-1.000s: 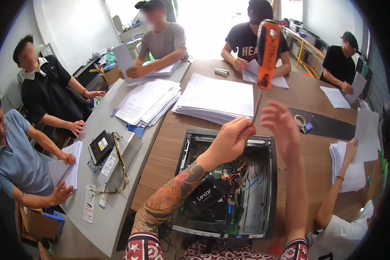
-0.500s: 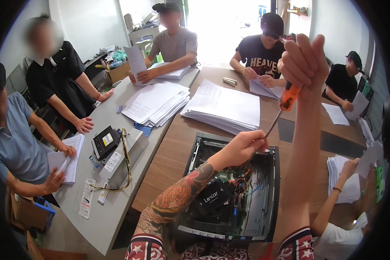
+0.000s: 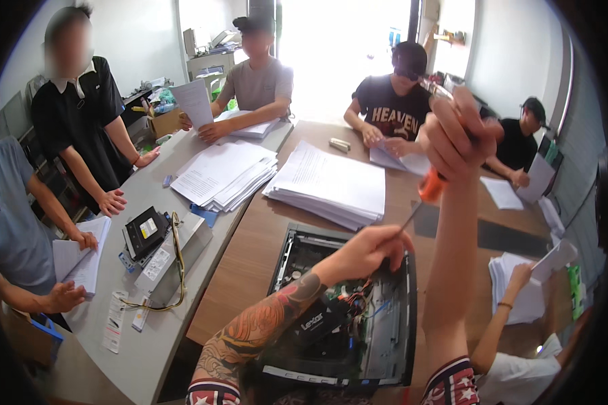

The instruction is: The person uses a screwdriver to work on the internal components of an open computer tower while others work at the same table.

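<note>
My right hand [image 3: 456, 138] is raised, its fingers wrapped round the orange handle of a screwdriver [image 3: 433, 185]. The screwdriver's thin shaft slants down to my left hand [image 3: 371, 251], whose fingers are closed at its lower end. Something thin and pale pokes up by my right fingers, too blurred to name. Below my hands lies an open computer case [image 3: 410, 324], long and dark, with wires and a green board inside. A black flat drive [image 3: 317, 322] rests in it. My tattooed left forearm covers part of the case.
A thick paper stack [image 3: 327, 182] lies beyond the case. On the grey table [image 3: 216, 246] at left are a power supply [image 3: 175, 260] with cables, a black optical drive [image 3: 146, 229] and more papers [image 3: 226, 172]. Several people handle papers around the tables.
The view has shifted, so most things sit further left. My right hand and the screwdriver appear lower, my left hand still at the shaft's end. The case stays put.
</note>
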Motion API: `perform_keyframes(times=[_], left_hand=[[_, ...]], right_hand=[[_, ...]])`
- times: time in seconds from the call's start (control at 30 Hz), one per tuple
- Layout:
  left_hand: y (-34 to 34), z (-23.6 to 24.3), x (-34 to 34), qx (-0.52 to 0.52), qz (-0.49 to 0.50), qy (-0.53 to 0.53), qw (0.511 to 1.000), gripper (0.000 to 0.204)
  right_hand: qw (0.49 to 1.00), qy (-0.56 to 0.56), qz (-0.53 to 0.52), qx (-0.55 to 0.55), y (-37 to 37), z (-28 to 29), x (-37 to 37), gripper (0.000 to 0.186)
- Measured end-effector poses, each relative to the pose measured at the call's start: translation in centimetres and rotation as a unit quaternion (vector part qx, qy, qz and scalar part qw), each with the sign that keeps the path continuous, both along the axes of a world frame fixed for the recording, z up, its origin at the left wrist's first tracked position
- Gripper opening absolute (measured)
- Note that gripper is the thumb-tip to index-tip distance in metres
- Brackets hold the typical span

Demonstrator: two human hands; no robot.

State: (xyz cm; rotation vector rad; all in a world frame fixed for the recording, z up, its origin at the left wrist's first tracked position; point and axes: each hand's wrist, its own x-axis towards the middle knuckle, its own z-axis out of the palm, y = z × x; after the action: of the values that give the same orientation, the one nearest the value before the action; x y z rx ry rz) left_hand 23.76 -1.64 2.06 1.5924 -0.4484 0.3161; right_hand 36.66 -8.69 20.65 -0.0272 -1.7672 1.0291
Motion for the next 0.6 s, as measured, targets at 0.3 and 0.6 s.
perform_keyframes(times=[0.3,0.6], left_hand=[[1.2,-0.9,-0.8,0.030,0.135,-0.049,0.989,0.015],[0.1,-1.7,0.2,0.047,0.119,-0.081,0.988,0.012]], right_hand=[[0.608,0.095,-0.787,0.038,2.9,-2.4,-5.3,0.028],[0.947,0.015,-0.319,-0.023,0.9,-1.0,-0.9,0.032]])
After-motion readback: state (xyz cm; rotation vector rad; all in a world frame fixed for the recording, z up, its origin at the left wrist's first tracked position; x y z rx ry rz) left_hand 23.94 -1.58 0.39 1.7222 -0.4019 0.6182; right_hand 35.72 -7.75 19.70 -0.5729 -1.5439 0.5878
